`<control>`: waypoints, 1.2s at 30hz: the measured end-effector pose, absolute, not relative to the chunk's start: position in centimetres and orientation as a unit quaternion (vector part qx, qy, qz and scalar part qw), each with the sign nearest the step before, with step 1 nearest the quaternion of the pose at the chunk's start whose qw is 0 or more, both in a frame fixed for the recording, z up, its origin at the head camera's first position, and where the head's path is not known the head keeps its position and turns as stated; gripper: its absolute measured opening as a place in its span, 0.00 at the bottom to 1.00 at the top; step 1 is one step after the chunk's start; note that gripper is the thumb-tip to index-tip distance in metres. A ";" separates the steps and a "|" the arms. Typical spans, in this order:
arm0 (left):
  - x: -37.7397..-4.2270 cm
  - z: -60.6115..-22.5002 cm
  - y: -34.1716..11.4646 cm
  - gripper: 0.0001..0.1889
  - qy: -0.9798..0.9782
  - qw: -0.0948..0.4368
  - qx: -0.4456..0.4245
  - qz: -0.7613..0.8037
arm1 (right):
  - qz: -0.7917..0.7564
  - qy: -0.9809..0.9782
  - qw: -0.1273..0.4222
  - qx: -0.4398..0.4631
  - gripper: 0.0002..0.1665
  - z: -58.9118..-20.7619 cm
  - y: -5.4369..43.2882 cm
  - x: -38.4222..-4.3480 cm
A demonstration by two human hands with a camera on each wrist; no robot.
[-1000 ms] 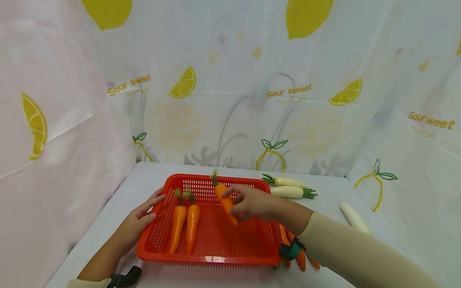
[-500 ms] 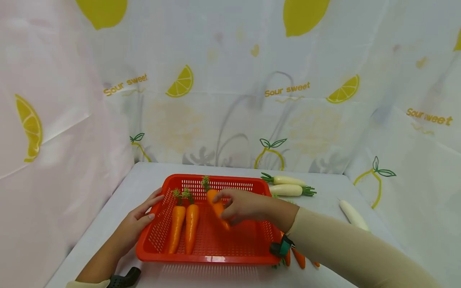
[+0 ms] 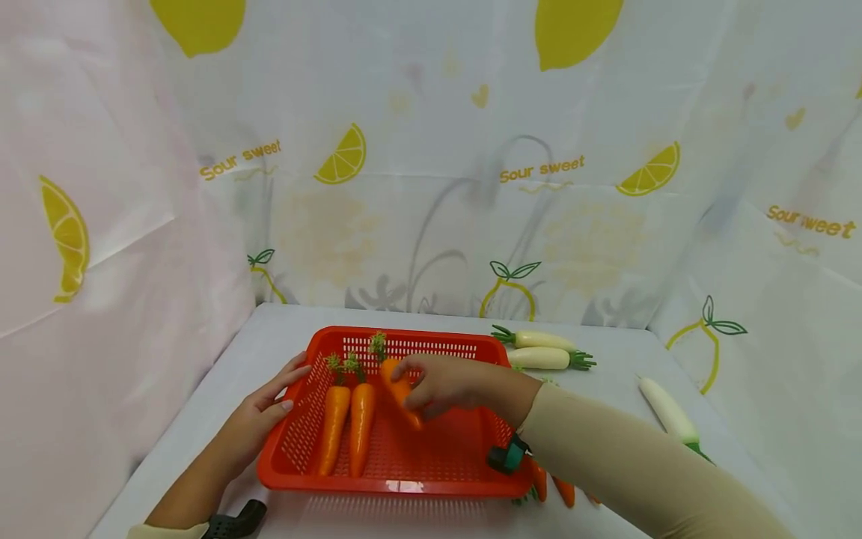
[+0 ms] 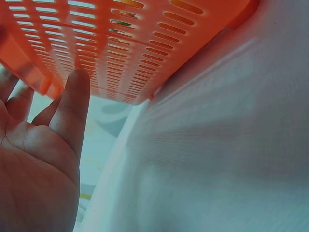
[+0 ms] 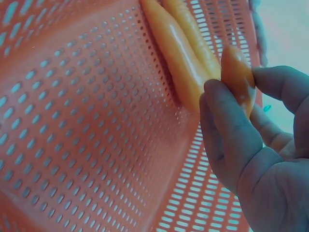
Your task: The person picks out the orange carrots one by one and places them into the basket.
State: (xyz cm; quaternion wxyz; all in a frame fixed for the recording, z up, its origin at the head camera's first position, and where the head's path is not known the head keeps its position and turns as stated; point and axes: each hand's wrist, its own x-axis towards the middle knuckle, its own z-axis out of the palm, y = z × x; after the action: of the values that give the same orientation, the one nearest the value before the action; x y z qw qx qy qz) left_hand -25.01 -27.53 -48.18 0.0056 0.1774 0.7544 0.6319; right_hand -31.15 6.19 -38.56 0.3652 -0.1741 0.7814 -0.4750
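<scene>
Holding a leafy carrot (image 3: 397,385) tilted over the red perforated basket (image 3: 323,480), the right-hand grip (image 3: 441,383) pinches it; the straight-fingered left-hand grip (image 3: 252,415) touches the basket's side. Aligning it beside the paired carrots (image 3: 362,430) before release should suit.

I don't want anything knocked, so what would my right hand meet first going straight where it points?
Beyond the carrot your right hand pinches, probably the nearer lying carrot in the red basket; it might pass above, depth is unclear.
</scene>
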 end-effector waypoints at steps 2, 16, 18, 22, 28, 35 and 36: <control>-25.0 -48.2 -27.6 0.28 0.758 0.002 0.174 0.628 | -0.466 0.785 0.367 -0.178 0.24 -38.8 5.9 -31.3; -24.9 -48.1 -27.4 0.28 0.762 0.004 0.173 0.624 | -0.453 0.786 0.384 -0.170 0.23 -40.1 5.0 -31.5; -24.9 -48.1 -27.4 0.28 0.761 0.004 0.172 0.625 | -0.455 0.785 0.386 -0.169 0.23 -40.4 4.9 -31.5; -24.8 -48.1 -27.3 0.28 0.759 0.004 0.170 0.628 | -0.450 0.787 0.388 -0.166 0.25 -40.8 4.7 -31.5; -24.7 -48.1 -27.3 0.28 0.763 0.008 0.160 0.626 | -0.447 0.788 0.393 -0.155 0.29 -41.1 4.4 -31.5; -24.8 -48.0 -27.3 0.28 0.767 0.005 0.163 0.621 | -0.453 0.782 0.399 -0.153 0.28 -41.2 3.9 -31.6; -24.8 -48.0 -27.3 0.28 0.767 0.004 0.163 0.620 | -0.453 0.782 0.400 -0.153 0.28 -41.2 3.8 -31.6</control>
State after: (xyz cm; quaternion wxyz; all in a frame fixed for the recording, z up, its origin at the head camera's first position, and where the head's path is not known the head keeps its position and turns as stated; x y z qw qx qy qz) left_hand -24.81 -27.32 -48.05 0.0037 0.1632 0.7675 0.6200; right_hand -31.62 3.84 -41.16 0.4005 -0.1527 0.7817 -0.4531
